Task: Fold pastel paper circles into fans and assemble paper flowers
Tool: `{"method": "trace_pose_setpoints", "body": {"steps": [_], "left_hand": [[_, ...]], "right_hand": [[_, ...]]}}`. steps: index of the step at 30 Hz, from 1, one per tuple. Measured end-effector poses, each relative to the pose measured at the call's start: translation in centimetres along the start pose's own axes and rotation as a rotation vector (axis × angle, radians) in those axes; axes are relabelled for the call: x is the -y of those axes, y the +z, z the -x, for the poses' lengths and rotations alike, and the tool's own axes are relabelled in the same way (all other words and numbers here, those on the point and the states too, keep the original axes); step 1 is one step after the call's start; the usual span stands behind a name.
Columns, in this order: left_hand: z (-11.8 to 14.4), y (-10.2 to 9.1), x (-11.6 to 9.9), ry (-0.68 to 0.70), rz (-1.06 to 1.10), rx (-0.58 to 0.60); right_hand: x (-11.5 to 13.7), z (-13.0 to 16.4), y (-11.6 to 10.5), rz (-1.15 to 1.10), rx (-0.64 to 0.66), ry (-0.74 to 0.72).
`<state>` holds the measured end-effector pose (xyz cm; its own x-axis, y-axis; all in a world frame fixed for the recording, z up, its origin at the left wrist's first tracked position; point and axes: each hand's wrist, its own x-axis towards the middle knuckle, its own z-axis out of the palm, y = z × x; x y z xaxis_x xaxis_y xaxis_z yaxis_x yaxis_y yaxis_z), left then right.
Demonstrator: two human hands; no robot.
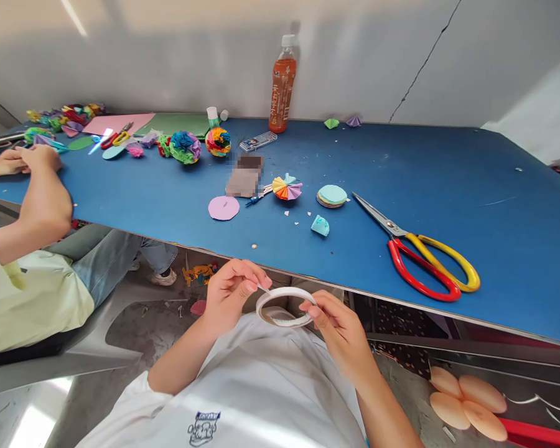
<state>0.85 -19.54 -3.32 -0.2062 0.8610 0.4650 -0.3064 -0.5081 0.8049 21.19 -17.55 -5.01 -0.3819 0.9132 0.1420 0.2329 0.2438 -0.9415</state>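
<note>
A roll of white tape (285, 320) is held in front of my white shirt, just off the table's near edge. My right hand (336, 323) grips the roll's right rim between thumb and fingers. With thumb and forefinger, my left hand (233, 292) pinches the loose end of the tape at the roll's upper left. On the table beyond lie a pleated multicoloured paper flower (287, 188), a stack of round paper pieces (332, 196), a folded turquoise paper piece (320, 225) and a lilac paper disc (223, 208).
Large scissors (420, 258) with red and yellow handles lie to the right. At the back stands a drink bottle (282, 87); crumpled paper balls (185, 147) and a glue stick (213, 117) are left of it. A co-worker's hands (32, 158) work at far left.
</note>
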Motion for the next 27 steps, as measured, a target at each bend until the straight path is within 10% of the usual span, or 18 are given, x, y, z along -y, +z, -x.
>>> {"method": "trace_pose_setpoints", "body": {"steps": [6, 12, 20, 27], "left_hand": [[-1.0, 0.5, -0.9, 0.073, -0.117, 0.119], [-2.6, 1.3, -2.5, 0.225, -0.401, 0.356], [-4.3, 1.3, -5.0, 0.401, -0.692, 0.419], [-4.7, 1.3, -6.1, 0.372, -0.751, 0.412]], "right_hand": [[-2.1, 0.7, 1.5, -0.154, 0.207, 0.382], [-1.0, 0.8, 0.6, 0.087, 0.272, 0.366], [2.1, -1.0, -10.6, 0.928, -0.523, 0.218], [2.6, -7.0, -14.5, 1.276, -0.083, 0.520]]}}
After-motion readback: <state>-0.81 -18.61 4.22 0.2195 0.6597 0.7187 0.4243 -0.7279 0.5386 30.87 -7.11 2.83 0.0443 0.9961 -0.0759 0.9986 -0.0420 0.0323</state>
